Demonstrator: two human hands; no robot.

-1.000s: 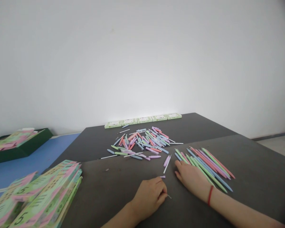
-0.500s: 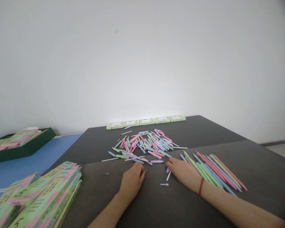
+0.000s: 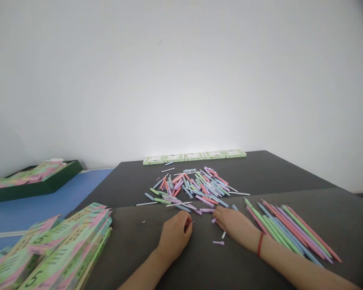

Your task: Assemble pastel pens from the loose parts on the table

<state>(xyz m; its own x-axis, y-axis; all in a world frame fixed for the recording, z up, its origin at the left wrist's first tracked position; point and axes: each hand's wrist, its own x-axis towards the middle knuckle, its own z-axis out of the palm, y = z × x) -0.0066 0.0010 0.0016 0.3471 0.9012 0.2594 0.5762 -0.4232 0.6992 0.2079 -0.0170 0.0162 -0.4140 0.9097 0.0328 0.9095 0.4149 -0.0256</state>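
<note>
My left hand [image 3: 176,233] rests on the dark table with its fingers curled together; a tiny tip pokes out by the thumb, too small to name. My right hand [image 3: 234,223] reaches over the near edge of the pen-part pile [image 3: 196,187], its fingertips pinched at a purple pen part [image 3: 214,220]. A small purple piece [image 3: 218,242] and a white stick [image 3: 223,234] lie below that hand. Pastel pens [image 3: 290,225] lie side by side to the right, partly behind the right wrist.
Flat green-white boxes [image 3: 195,156] line the table's far edge. Stacked printed packages [image 3: 63,249] fill the near left. Behind them, a dark green tray [image 3: 45,185] with more packages sits on a blue surface [image 3: 92,181].
The view has shifted, so the table's contents appear slightly further right. My right fingertips have moved slightly toward the purple parts at the pile's near edge.
</note>
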